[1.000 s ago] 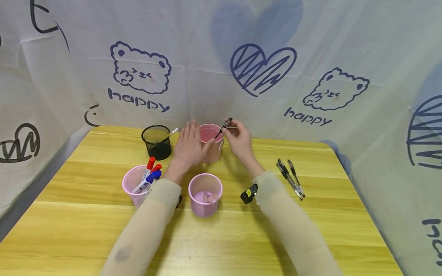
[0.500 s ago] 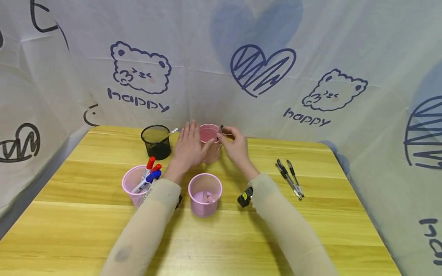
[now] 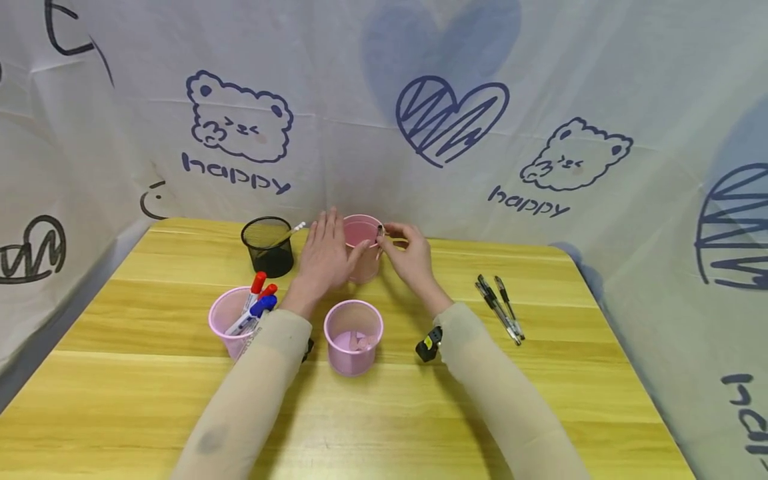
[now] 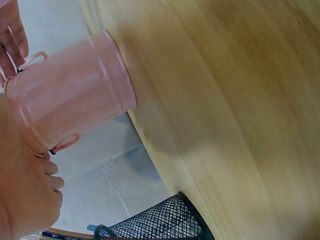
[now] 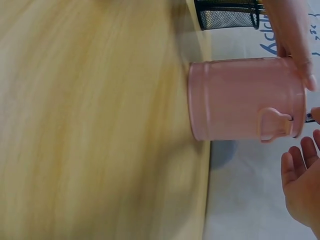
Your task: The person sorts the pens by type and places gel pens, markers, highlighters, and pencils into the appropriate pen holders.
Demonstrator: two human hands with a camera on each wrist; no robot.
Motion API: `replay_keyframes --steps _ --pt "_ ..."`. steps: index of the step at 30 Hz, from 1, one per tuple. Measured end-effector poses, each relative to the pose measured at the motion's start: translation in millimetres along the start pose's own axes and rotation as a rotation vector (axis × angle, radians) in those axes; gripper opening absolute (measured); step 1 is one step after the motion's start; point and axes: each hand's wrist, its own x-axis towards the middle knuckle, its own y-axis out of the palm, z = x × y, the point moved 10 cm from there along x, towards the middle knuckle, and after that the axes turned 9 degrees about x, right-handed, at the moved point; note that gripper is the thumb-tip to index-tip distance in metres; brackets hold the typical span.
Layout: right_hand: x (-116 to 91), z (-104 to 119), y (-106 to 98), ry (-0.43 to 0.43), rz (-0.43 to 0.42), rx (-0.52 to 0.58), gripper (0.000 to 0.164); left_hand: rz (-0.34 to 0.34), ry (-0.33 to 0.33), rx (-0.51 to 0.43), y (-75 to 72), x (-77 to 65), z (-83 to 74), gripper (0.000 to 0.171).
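A pink metal bucket (image 3: 363, 268) with small side handles (image 5: 275, 125) stands at the table's back edge. My left hand (image 3: 324, 257) rests along its left side, fingers straight, thumb against the near rim. At the right rim my right hand (image 3: 411, 257) pinches a black gel pen (image 3: 380, 231) between thumb and forefinger; the pen's lower part is hidden inside the bucket. In the right wrist view, the end of the pen (image 5: 309, 118) shows just above the rim, the other fingers (image 5: 296, 162) held away from the bucket.
Left of the bucket stands a black mesh cup (image 3: 270, 250) holding a pencil. Nearer are a pink cup (image 3: 219, 320) of red and blue markers and another pink cup (image 3: 353, 363) with small pink pieces inside. Several black pens (image 3: 498, 308) lie at right.
My right hand has lowered the pen from a slant above the bucket to upright inside the right rim. The left hand has stayed on the bucket.
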Motion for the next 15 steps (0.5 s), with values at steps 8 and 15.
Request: replay_keyframes --steps 8,15 --pt "-3 20 -13 -0.024 0.034 0.02 0.037 -0.003 -0.005 -0.013 1.2 0.6 2.4 0.09" --pt "-19 86 -34 -0.086 0.049 0.007 0.038 0.003 -0.001 -0.035 2.9 1.3 1.4 0.09"
